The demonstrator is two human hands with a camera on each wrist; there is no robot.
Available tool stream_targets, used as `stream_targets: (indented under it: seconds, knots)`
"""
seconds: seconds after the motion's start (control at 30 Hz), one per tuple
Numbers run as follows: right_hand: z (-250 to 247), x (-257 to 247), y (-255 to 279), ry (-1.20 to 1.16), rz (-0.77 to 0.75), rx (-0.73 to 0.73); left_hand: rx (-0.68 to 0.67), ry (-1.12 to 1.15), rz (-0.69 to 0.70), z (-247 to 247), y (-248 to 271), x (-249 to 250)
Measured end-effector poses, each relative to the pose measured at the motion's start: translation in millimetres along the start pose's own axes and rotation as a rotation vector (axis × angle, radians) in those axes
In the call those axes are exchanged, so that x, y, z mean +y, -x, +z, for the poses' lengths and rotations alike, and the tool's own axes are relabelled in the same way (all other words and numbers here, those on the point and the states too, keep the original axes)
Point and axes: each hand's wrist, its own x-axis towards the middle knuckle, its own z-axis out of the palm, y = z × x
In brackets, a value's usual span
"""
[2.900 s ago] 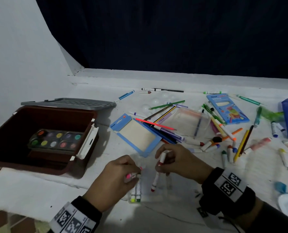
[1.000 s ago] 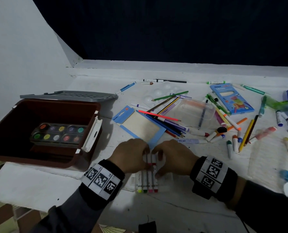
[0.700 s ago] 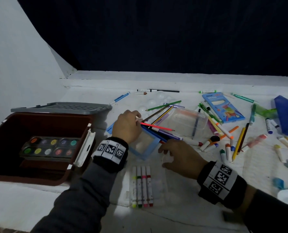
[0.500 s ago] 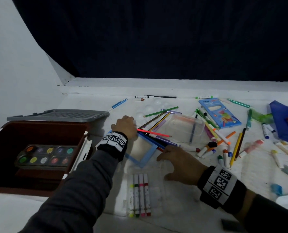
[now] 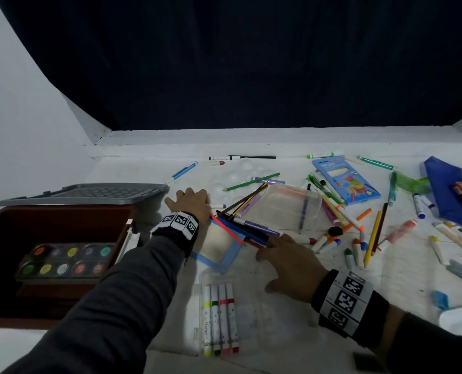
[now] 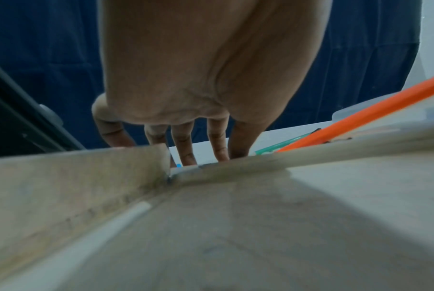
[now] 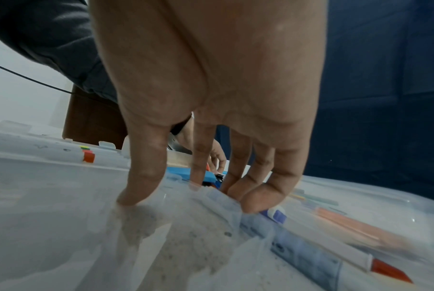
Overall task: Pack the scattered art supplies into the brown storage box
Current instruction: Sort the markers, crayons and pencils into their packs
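Since the earlier frame, my left hand (image 5: 191,202) has reached further out, past the blue-framed board (image 5: 219,245); its fingers lie extended and hold nothing. My right hand (image 5: 289,267) rests open, fingertips (image 7: 134,196) on the clear marker case (image 5: 251,314), which holds four markers (image 5: 220,319) side by side. The brown storage box (image 5: 54,222) stands open at left, grey lid (image 5: 84,191) behind it, with a watercolour palette (image 5: 65,261) inside. Loose pencils and markers (image 5: 356,238) lie scattered across the white table (image 5: 402,287).
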Motion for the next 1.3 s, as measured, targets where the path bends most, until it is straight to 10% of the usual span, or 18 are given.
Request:
stream_targets:
  seconds: [0.2, 0.5, 0.87, 1.3]
  knots:
    - [2.7, -2.2, 0.9, 0.016, 0.025, 0.016, 0.204, 0.109, 0.038, -2.0, 0.1, 0.1]
    - [4.1, -2.0, 2.7, 0.002, 0.055, 0.037, 0.314, 0.843, 0.293, -33.1, 77.2, -0.8]
    - [8.1, 1.0, 7.3, -0.068, 0.075, 0.063, -0.182, 0.953, 0.498, -1.8, 187.9, -23.5]
    - [19.8, -4.3, 23.9, -0.048, 0.067, 0.133, -0.279, 0.575, 0.370, 37.2, 188.9, -7.2]
